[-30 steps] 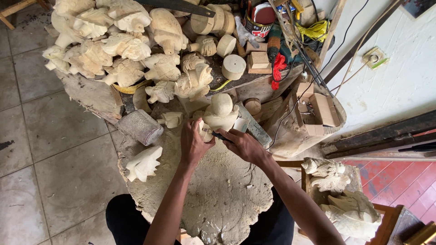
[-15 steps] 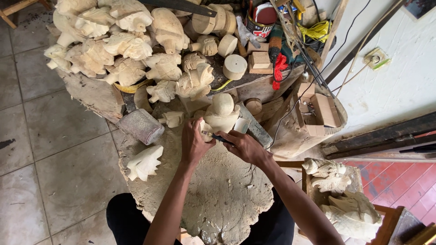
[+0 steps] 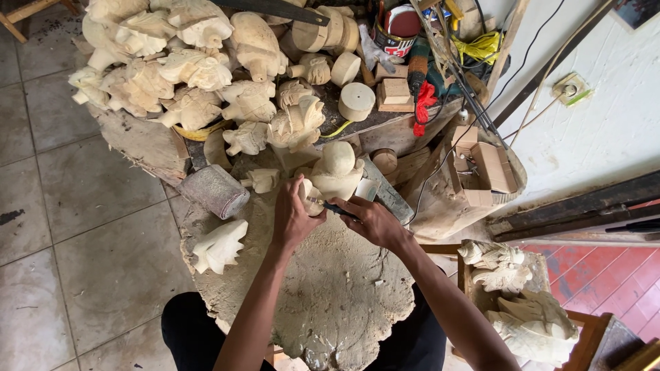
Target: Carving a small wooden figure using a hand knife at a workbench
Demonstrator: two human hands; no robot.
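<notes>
Fingers of the left hand (image 3: 292,218) stay clenched on a carving (image 3: 335,175) at the tabletop's (image 3: 330,309) 12 o'clock; right hand (image 3: 371,221) still grips a chisel (image 3: 337,208), barely shifted, carving continuing.

left hand (image 3: 292,218) gripping a small pale wood carving (image 3: 311,198), right hand (image 3: 371,221) working a dark-handled tool (image 3: 337,207) against it, carved figures (image 3: 192,69) heaped far left

Pale, unfinished wood carving (image 3: 335,172), rounded on top, upright just beyond the fingers (image 3: 302,196) of the left hand, touching them. Slim dark carving tool (image 3: 338,207) gripped between right fingers (image 3: 357,209), tip against the carving's base.
</notes>
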